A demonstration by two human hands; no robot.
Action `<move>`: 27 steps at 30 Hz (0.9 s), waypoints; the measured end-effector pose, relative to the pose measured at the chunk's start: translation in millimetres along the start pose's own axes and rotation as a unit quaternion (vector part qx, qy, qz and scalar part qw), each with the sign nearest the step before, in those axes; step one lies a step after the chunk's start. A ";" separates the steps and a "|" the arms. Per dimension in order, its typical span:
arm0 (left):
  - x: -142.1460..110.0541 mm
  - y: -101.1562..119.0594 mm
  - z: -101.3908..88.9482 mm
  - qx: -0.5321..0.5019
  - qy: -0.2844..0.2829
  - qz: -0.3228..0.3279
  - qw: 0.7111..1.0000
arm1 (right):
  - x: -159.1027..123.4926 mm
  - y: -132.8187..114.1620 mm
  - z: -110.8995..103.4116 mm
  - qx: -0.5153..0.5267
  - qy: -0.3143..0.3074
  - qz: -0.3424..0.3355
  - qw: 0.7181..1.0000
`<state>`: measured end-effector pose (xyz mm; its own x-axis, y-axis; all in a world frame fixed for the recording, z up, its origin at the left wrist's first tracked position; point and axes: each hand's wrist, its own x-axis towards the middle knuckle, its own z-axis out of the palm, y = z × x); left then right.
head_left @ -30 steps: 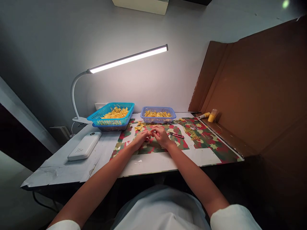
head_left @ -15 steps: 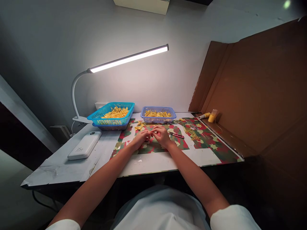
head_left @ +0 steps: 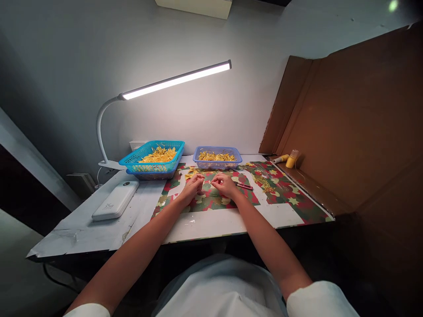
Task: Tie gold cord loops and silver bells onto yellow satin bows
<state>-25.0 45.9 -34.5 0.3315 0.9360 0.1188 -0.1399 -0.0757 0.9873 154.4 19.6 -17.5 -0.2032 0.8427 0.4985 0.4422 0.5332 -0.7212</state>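
Observation:
My left hand (head_left: pixel 193 188) is closed over the camouflage-patterned sheet (head_left: pixel 211 202), fingertips pinched. Whatever it grips is too small to make out. A short gap to the right, my right hand (head_left: pixel 224 185) pinches thumb against forefinger, and what lies between them is also too tiny to name. Just beyond the left hand lie some yellow ribbon-like pieces (head_left: pixel 191 173). Beside the right hand rests a red-handled tool (head_left: pixel 244 186), partly hidden by that hand. Thin golden strands (head_left: pixel 264 184) lie in a loose bunch farther right.
A teal basket (head_left: pixel 132 166) of yellow pieces sits on another basket at back left. A purple basket (head_left: pixel 216 165) holds more golden pieces. A white power bank (head_left: pixel 115 201) lies left, under a lamp (head_left: pixel 175 81). Yellow thread spools (head_left: pixel 291 159) stand by the cardboard (head_left: pixel 346 119).
My hands were together with fingertips touching; now they have drawn apart, leaving a small gap between them. The baskets and tool stay where they were.

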 end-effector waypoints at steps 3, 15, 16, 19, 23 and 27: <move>-1.1 0.8 0.4 0.006 0.002 0.007 1.000 | -2.2 2.7 -2.3 0.011 -0.053 0.040 0.998; -4.7 3.6 2.6 0.035 -0.021 0.031 0.999 | 13.2 5.6 26.1 0.105 -0.046 0.102 0.988; -4.4 3.7 2.8 0.036 -0.020 0.033 0.999 | 13.7 5.1 29.0 0.116 -0.052 0.106 0.986; -3.7 4.0 2.9 0.040 -0.014 0.037 0.998 | 12.9 2.6 29.9 0.149 -0.064 0.116 0.980; -3.0 2.6 1.8 0.051 -0.001 0.033 0.998 | 9.7 -0.8 22.0 0.182 -0.059 0.131 0.973; -1.2 0.2 -1.2 0.071 0.013 0.032 0.997 | 7.7 -2.9 17.4 0.202 -0.048 0.150 0.967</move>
<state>-26.5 45.2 -34.6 0.3020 0.9359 0.1813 -0.0257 -0.1821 0.9829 136.3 25.8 -19.9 -0.2078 0.9567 0.2037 0.1211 0.2318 -0.9652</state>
